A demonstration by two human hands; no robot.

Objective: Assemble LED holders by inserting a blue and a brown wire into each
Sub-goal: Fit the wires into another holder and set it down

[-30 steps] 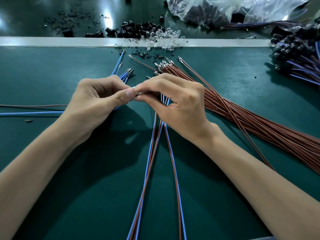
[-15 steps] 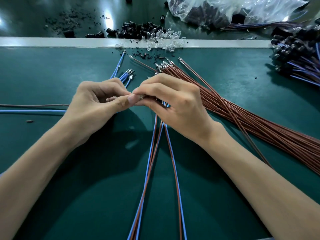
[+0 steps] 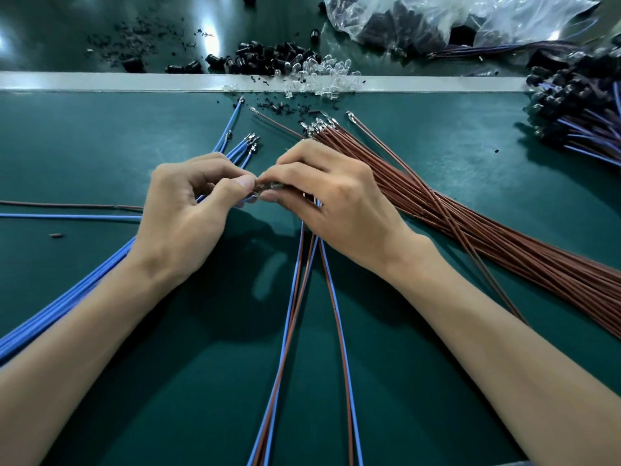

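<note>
Mid-frame, the half-hidden holder (image 3: 265, 190) is pinched between fingers (image 3: 240, 185) of my left hand (image 3: 188, 216) and right hand (image 3: 339, 203), with wired pairs (image 3: 289, 314) trailing below. Finished assemblies (image 3: 578, 105) pile upper right. The loose brown wires (image 3: 487, 250) and blue wires (image 3: 67, 297) suggest plenty left.

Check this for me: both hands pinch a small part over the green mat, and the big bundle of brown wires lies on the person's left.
Wrong on one count: the bundle of brown wires lies on the person's right, fanning out beyond the right hand. The head view shows it. The rest stands: the left hand and the right hand pinch a small part over the green mat.
</note>
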